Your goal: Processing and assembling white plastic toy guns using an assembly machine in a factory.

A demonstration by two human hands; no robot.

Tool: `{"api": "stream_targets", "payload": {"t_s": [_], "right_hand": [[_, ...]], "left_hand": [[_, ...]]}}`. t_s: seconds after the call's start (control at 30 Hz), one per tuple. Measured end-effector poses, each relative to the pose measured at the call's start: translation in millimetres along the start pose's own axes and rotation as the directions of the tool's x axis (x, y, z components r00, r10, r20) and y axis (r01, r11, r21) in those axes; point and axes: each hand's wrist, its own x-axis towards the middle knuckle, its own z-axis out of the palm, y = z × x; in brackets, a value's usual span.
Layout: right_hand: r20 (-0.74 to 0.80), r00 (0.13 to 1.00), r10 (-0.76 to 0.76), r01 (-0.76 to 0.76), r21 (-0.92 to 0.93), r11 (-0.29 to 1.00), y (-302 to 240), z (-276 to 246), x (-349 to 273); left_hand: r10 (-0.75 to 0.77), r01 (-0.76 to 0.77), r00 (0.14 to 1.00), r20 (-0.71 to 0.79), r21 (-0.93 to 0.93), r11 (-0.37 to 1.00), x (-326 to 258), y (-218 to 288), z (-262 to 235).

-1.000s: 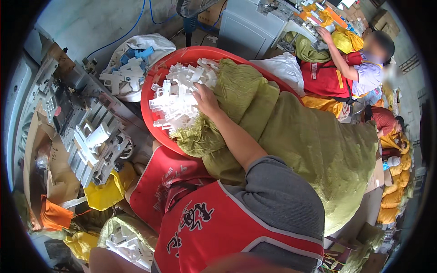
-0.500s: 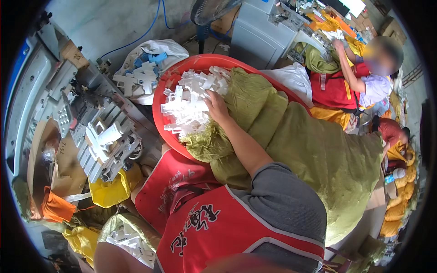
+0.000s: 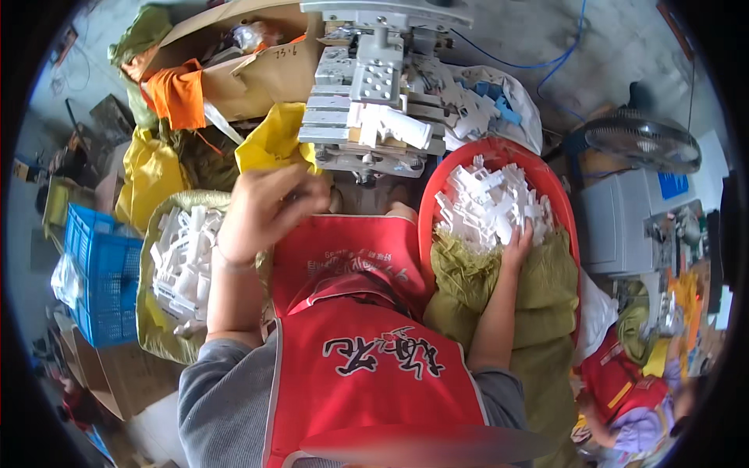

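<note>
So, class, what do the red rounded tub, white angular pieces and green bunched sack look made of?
Red rounded tub: probably smooth plastic; uniform colour. White angular pieces: likely rigid plastic; clean edges, even finish. Green bunched sack: perhaps woven plastic; crinkled folds, slight sheen.

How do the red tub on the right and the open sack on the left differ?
The red tub has a smooth, rounded rim; the open sack has a crumpled, folded edge. The tub is bright red, the sack pale yellowish green. The right hand is at the white pieces heaped in the tub, while no hand is in the sack; the left hand is raised near it, blurred. Both hold piles of white pieces.
</note>
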Motion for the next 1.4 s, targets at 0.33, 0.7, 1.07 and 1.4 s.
{"api": "stream_targets", "payload": {"t_s": [0.33,0.7,1.07,1.4], "right_hand": [[-0.017,1.000,0.009,-0.008,0.061,0.998,-60.1,-22.2,21.2],[0.236,0.964,0.123,-0.257,0.704,0.663,-177.3,-7.2,40.2],[0.231,0.836,-0.498,0.408,0.345,0.845,-296.3,64.7,63.6],[0.460,0.549,-0.698,0.777,0.027,0.629,-336.8,63.1,71.3]], "left_hand": [[0.009,0.023,0.980,-0.200,0.158,0.987,46.7,-100.3,38.4],[0.069,-0.070,0.998,0.015,0.049,0.996,96.8,-116.4,56.7],[-0.124,0.051,0.946,-0.298,-0.242,0.969,46.7,-140.9,37.8],[-0.369,0.215,0.829,-0.419,-0.371,0.903,-58.3,-172.5,7.8]]}}
